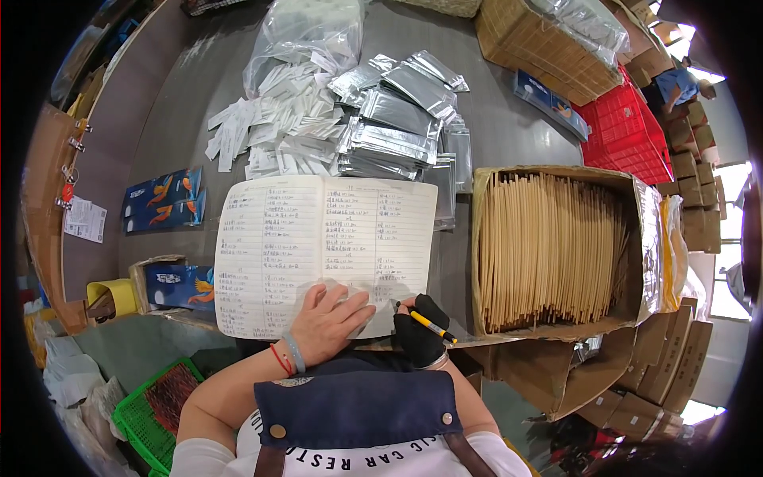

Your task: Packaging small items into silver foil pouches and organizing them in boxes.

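A notebook [238, 254] lies spread on the table's near edge, both pages covered in handwritten lines. My left hand [330, 314] rests flat on it, fingers spread across the lower middle by the fold. On the right page's lower corner, my right hand [421, 330], in a black fingerless glove, grips a yellow and black pen [433, 326]. The pen's tip points up-left at the paper. Just beyond the notebook lie a heap of small white paper slips [294, 111] and a pile of silver foil pouches [397, 119].
Right of the notebook stands a cardboard box [548, 331] packed with thin wooden sticks [548, 246]. A clear plastic bag [306, 36], a red crate [628, 123] and a taped carton [548, 48] are farther back. Blue printed packets [163, 199] lie left; a green basket [131, 417] stands below.
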`<state>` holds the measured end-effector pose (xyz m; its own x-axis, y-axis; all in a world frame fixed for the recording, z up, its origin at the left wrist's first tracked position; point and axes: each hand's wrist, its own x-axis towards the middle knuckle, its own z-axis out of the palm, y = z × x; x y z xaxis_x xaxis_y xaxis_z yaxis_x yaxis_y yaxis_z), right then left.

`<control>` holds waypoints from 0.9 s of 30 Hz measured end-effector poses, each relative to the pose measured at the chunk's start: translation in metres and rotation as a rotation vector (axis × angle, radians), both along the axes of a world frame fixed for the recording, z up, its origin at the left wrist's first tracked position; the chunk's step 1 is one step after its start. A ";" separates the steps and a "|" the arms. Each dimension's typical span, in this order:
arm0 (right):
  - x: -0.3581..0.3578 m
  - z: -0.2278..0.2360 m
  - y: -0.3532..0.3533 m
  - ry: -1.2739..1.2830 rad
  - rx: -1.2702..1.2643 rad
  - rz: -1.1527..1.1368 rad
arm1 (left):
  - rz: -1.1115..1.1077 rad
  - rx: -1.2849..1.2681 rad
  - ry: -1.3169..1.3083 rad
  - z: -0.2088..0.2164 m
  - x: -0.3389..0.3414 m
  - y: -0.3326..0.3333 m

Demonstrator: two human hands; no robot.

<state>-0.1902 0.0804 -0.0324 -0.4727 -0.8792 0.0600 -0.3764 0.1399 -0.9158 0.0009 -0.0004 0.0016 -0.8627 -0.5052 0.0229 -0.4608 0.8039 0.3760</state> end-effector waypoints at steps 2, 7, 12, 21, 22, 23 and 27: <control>0.000 0.004 -0.001 0.002 0.000 -0.002 | 0.007 -0.010 -0.001 -0.001 0.000 0.001; -0.003 0.001 0.000 0.024 0.004 0.007 | 0.003 -0.016 0.012 -0.002 0.000 0.000; -0.018 0.008 -0.008 -0.376 0.013 -0.060 | 0.014 0.055 0.020 0.010 0.003 -0.003; 0.010 0.046 -0.059 0.073 0.149 0.254 | 0.687 -0.016 0.331 0.035 0.100 -0.024; 0.009 0.045 -0.058 -0.023 0.143 0.204 | 0.767 0.024 0.361 0.032 0.116 -0.016; 0.007 0.041 -0.053 -0.119 0.139 0.153 | 0.846 0.066 0.393 0.030 0.129 -0.009; -0.026 0.019 -0.038 0.423 -0.056 -0.071 | 1.040 0.343 0.467 0.016 0.156 0.027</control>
